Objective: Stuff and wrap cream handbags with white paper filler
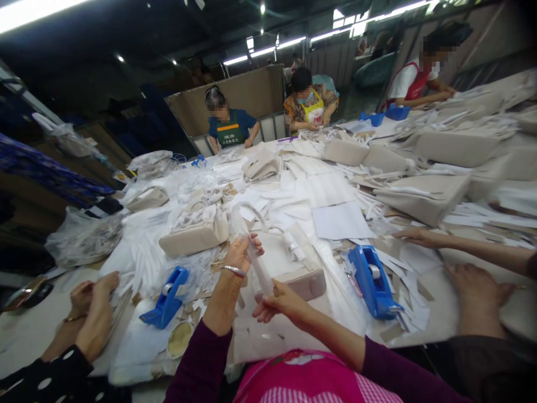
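Note:
A translucent white wrapping strip point(260, 271) runs slanting between my hands. My left hand point(240, 256), with a bangle at the wrist, is closed around its upper part. At the lower end my right hand point(280, 302) pinches the strip between thumb and fingers. Just behind lies a beige handbag point(308, 284), partly covered by my hands and the strip. One pale bag handle point(255, 211) arches up past my left hand; where it joins is hard to see. Clear wrap point(296, 246) surrounds another part of the handle.
Blue tape dispensers stand left point(166, 299) and right point(371, 282). Another beige bag point(195, 232) sits to the left, more bags point(423, 196) to the right. White sheets point(342, 220) and paper strips cover the table. Neighbours' hands flank me point(94, 296) point(474, 291); several co-workers sit opposite.

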`<state>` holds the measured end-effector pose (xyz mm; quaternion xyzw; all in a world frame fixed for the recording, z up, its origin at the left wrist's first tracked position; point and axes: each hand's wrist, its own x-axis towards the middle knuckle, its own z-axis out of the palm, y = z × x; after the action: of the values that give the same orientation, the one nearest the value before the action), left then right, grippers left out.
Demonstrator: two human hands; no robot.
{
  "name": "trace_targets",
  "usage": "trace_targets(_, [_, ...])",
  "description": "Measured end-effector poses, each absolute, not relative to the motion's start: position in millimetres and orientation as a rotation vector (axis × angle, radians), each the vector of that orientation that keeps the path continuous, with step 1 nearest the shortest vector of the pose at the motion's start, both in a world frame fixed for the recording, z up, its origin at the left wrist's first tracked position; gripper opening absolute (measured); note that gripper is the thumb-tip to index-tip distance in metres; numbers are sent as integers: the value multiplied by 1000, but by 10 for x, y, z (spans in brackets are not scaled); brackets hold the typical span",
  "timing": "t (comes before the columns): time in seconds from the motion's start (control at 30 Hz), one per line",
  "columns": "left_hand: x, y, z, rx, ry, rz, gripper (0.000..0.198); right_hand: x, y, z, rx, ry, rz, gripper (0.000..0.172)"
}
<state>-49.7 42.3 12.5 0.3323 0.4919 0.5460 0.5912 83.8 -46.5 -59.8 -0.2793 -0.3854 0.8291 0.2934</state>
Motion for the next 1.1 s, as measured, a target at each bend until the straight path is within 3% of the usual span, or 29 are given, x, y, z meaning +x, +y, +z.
trace_targets(0.27, [-415,646,216,709,878,1283,28,954,-788,-810,-700,-1084,2244,72])
trace_targets(0.43, [-337,602,268,710,884,1288,27,1088,-634,-555,-777,-1158,1959,73])
trace_targets(0.63, [-246,529,325,702,855,1305,24,997,-369,-65,-775,-970,1918,40])
trace_targets(0.83, [-345,645,397,722,847,1343,35,1018,-444,-126,-760,-993,1961,45])
trace_targets(0.97, [-315,492,327,729,923,1135,47,1005,-283,-260,-843,-970,1832,42])
trace_targets(1.1, [-322,318,105,800,1038,961,36,953,-83,-403,-927,-1033,1768,39])
